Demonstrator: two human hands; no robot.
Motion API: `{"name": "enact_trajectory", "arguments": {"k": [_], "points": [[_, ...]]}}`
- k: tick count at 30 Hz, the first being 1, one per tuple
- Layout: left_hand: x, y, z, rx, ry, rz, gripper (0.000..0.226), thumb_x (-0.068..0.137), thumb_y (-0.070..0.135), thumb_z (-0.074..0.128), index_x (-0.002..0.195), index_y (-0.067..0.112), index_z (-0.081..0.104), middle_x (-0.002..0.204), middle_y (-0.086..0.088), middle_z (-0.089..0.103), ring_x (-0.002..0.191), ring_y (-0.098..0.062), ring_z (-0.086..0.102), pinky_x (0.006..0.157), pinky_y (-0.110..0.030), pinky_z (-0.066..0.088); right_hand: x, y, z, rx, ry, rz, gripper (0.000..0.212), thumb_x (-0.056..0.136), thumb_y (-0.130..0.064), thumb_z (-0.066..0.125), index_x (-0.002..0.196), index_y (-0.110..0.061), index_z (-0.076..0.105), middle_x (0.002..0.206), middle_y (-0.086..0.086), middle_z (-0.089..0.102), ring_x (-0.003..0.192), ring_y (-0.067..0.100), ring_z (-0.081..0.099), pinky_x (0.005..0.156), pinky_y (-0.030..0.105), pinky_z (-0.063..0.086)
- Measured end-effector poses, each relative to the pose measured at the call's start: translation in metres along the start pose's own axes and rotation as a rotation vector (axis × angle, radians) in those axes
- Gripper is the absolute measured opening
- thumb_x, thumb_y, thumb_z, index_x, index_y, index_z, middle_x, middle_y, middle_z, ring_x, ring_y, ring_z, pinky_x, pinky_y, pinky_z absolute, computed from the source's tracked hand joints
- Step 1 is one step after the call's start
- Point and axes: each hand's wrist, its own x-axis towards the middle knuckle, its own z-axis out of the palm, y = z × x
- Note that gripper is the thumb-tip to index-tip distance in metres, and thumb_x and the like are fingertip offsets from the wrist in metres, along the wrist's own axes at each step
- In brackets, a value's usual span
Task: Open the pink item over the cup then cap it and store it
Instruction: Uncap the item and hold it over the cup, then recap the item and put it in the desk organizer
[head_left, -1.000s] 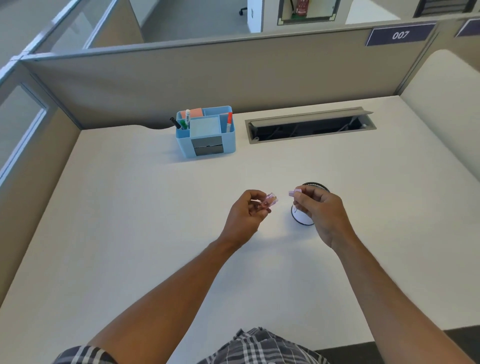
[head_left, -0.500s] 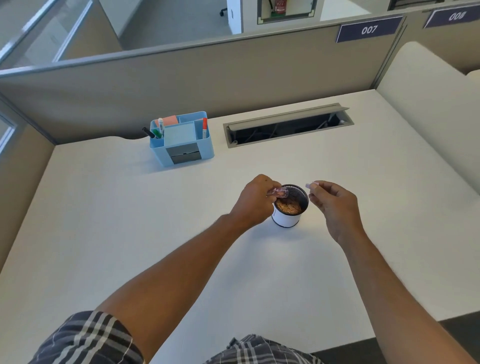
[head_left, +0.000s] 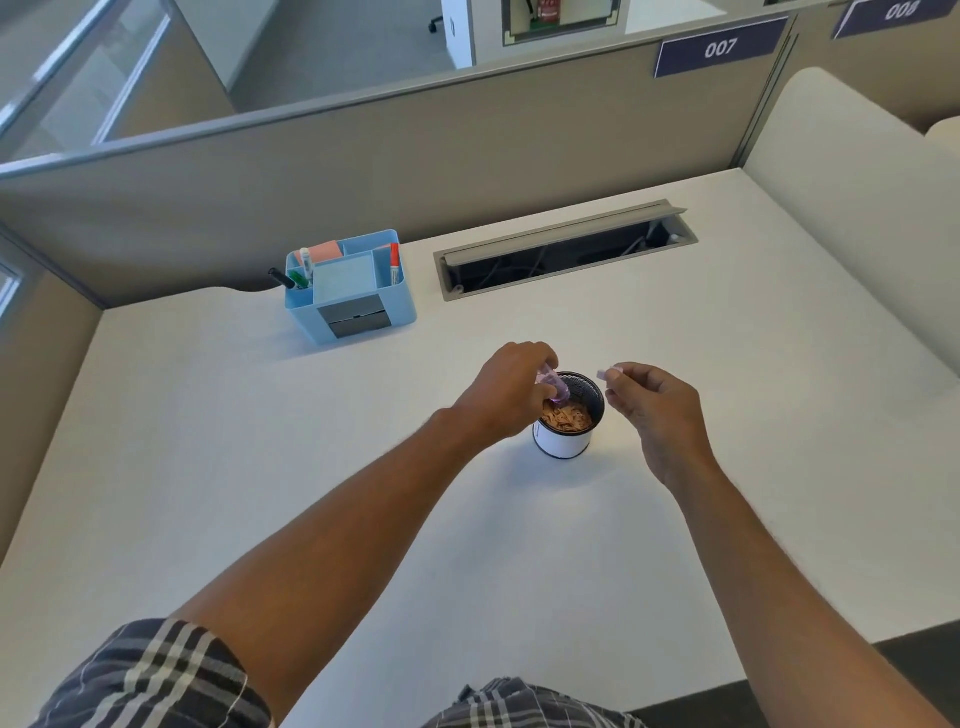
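Note:
A small white cup (head_left: 563, 441) with a dark rim stands on the white desk, holding brownish shavings (head_left: 566, 417). My left hand (head_left: 506, 395) grips a small translucent pink item (head_left: 555, 387), tilted mouth-down over the cup's left rim. To the right of the cup, my right hand (head_left: 652, 402) pinches the item's small pale pink cap (head_left: 609, 372) between thumb and fingers, apart from the item.
A blue desk organizer (head_left: 353, 291) with markers and sticky notes stands at the back left. A cable slot (head_left: 566, 249) with a raised lid lies at the back centre. Grey partition walls (head_left: 363, 156) close the desk (head_left: 208, 441) behind and left.
My left hand carried the pink item from left of the cup to over it and tipped it downward. My right hand, with the cap, drew away to the right.

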Motion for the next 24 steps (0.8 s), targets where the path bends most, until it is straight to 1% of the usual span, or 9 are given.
{"name": "enact_trajectory", "arguments": {"k": [2, 6, 8, 10, 13, 15, 17, 20, 24], "points": [[-0.003, -0.004, 0.000, -0.094, 0.060, -0.067, 0.025, 0.089, 0.015, 0.070, 0.114, 0.013, 0.065, 0.104, 0.000, 0.064, 0.091, -0.015, 0.055, 0.067, -0.020, 0.045, 0.000, 0.001, 0.000, -0.022, -0.021, -0.015, 0.005, 0.088, -0.010, 0.079, 0.088, -0.015, 0.077, 0.084, -0.002, 0.079, 0.078, 0.009, 0.071, 0.078, 0.023, 0.057], [-0.016, -0.019, 0.004, -0.340, 0.194, -0.229, 0.022, 0.089, 0.012, 0.070, 0.110, 0.014, 0.069, 0.095, 0.004, 0.068, 0.082, -0.010, 0.062, 0.069, -0.019, 0.049, -0.002, 0.003, 0.002, -0.112, -0.065, -0.037, 0.006, 0.086, -0.014, 0.080, 0.091, -0.017, 0.081, 0.092, -0.002, 0.079, 0.085, 0.012, 0.071, 0.086, 0.031, 0.057], [-0.025, -0.027, 0.007, -0.542, 0.229, -0.334, 0.019, 0.088, 0.009, 0.070, 0.106, 0.016, 0.071, 0.086, 0.005, 0.068, 0.070, -0.004, 0.059, 0.061, -0.017, 0.047, -0.003, 0.003, 0.005, -0.132, -0.099, -0.044, 0.009, 0.086, -0.015, 0.080, 0.095, -0.017, 0.082, 0.099, -0.001, 0.079, 0.089, 0.013, 0.071, 0.091, 0.034, 0.057], [-0.035, -0.035, 0.009, -0.723, 0.244, -0.413, 0.020, 0.087, 0.005, 0.070, 0.102, 0.017, 0.072, 0.086, 0.000, 0.068, 0.069, -0.007, 0.058, 0.057, -0.019, 0.046, -0.005, 0.002, 0.008, -0.160, -0.142, -0.061, 0.012, 0.086, -0.016, 0.079, 0.097, -0.019, 0.083, 0.106, -0.001, 0.078, 0.095, 0.017, 0.071, 0.094, 0.035, 0.057], [-0.047, -0.042, 0.012, -0.888, 0.251, -0.449, 0.022, 0.085, 0.001, 0.071, 0.102, 0.016, 0.072, 0.099, -0.007, 0.074, 0.083, -0.014, 0.063, 0.068, -0.027, 0.050, -0.007, 0.001, 0.017, -0.228, -0.194, -0.093, 0.017, 0.085, -0.018, 0.079, 0.101, -0.025, 0.082, 0.103, -0.005, 0.080, 0.098, 0.012, 0.072, 0.088, 0.027, 0.056], [-0.052, -0.043, 0.015, -0.954, 0.259, -0.441, 0.023, 0.085, -0.002, 0.071, 0.102, 0.014, 0.072, 0.102, -0.006, 0.076, 0.091, -0.015, 0.065, 0.078, -0.032, 0.052, -0.008, 0.000, 0.021, -0.254, -0.216, -0.107, 0.018, 0.086, -0.019, 0.079, 0.101, -0.029, 0.081, 0.095, -0.009, 0.081, 0.093, 0.007, 0.073, 0.079, 0.016, 0.054], [-0.055, -0.042, 0.017, -0.995, 0.271, -0.430, 0.024, 0.085, -0.003, 0.072, 0.099, 0.016, 0.073, 0.103, -0.007, 0.076, 0.095, -0.017, 0.066, 0.083, -0.034, 0.052, -0.009, 0.002, 0.026, -0.278, -0.229, -0.124, 0.019, 0.087, -0.018, 0.079, 0.103, -0.029, 0.080, 0.090, -0.015, 0.081, 0.088, 0.001, 0.073, 0.074, 0.010, 0.052], [-0.056, -0.041, 0.015, -1.027, 0.281, -0.397, 0.025, 0.086, -0.005, 0.070, 0.097, 0.018, 0.073, 0.104, -0.009, 0.076, 0.096, -0.016, 0.066, 0.081, -0.032, 0.052, -0.011, 0.002, 0.030, -0.317, -0.230, -0.148, 0.021, 0.089, -0.016, 0.078, 0.109, -0.024, 0.078, 0.091, -0.020, 0.080, 0.088, -0.004, 0.072, 0.073, 0.008, 0.050], [-0.057, -0.040, 0.015, -1.014, 0.275, -0.364, 0.026, 0.086, -0.006, 0.069, 0.101, 0.015, 0.073, 0.104, -0.006, 0.076, 0.094, -0.014, 0.067, 0.079, -0.032, 0.052, -0.012, -0.001, 0.030, -0.331, -0.247, -0.158, 0.017, 0.091, -0.019, 0.078, 0.106, -0.026, 0.079, 0.093, -0.019, 0.080, 0.089, -0.004, 0.072, 0.074, 0.008, 0.050]]}}
